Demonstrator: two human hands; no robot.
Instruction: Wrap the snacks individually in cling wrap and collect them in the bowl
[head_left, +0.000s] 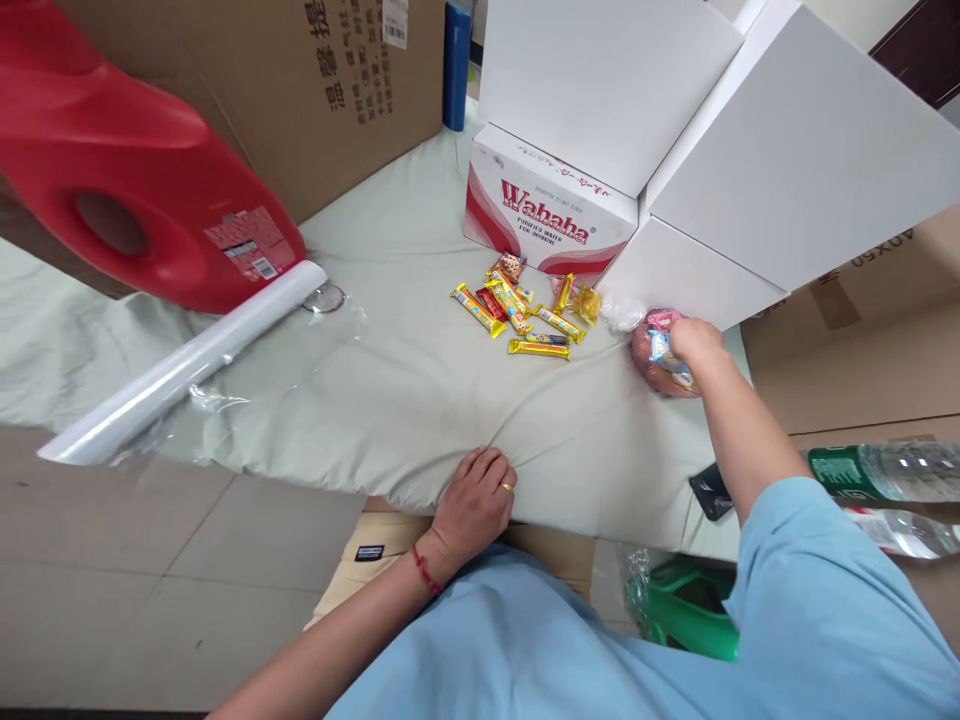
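My right hand (697,342) reaches into a round reddish bowl (643,362) at the right of the table. Its fingers are closed and mostly hidden, so what they hold cannot be made out. A pink packet (663,320) and a blue-and-white packet (659,346) lie in the bowl by the fingertips. At the table's front edge, my left hand (477,500) rests on the cloth with curled fingers and nothing visible in them. Several yellow-wrapped snack bars (538,348) lie loose mid-table, near a brown packet (510,266) and a golden packet (586,304).
A Wahaba-style printed carton (551,215) and white boxes (795,150) stand behind the snacks. Left are a red jug (172,180), a plastic film roll (195,360) and a brown carton (300,100). Clear plastic (622,314) lies beside the bowl; bottles (900,472) are at right.
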